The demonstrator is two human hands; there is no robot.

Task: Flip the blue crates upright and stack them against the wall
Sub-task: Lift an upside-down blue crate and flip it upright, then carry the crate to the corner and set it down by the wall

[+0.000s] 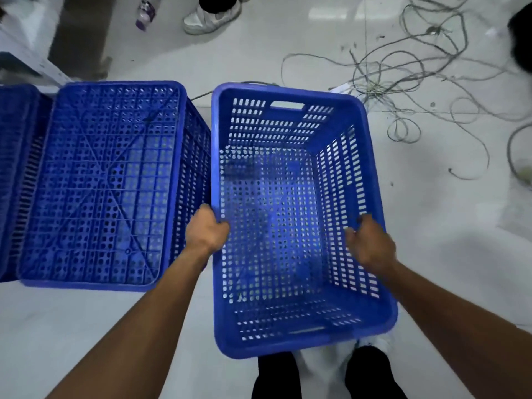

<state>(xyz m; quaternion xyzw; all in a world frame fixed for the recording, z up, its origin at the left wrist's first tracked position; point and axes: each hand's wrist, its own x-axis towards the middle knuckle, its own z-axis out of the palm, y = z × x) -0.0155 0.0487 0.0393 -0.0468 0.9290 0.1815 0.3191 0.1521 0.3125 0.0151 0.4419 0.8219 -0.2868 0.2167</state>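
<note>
Blue perforated crates [299, 214], pale glossy floor [449, 214], grey cables [403, 67]

No legible text, label, brand, number or sign appears in the head view. The upright blue crate [299, 341] gripped at its long rims carries no readable marking on its walls or perforated floor. The overturned blue crate [98, 185], just left of the left-hand fingers [220, 226], shows only moulded ribs. The bottle [146, 11] on the floor, far beyond the fingertips, bears a label too blurred to read.
</note>
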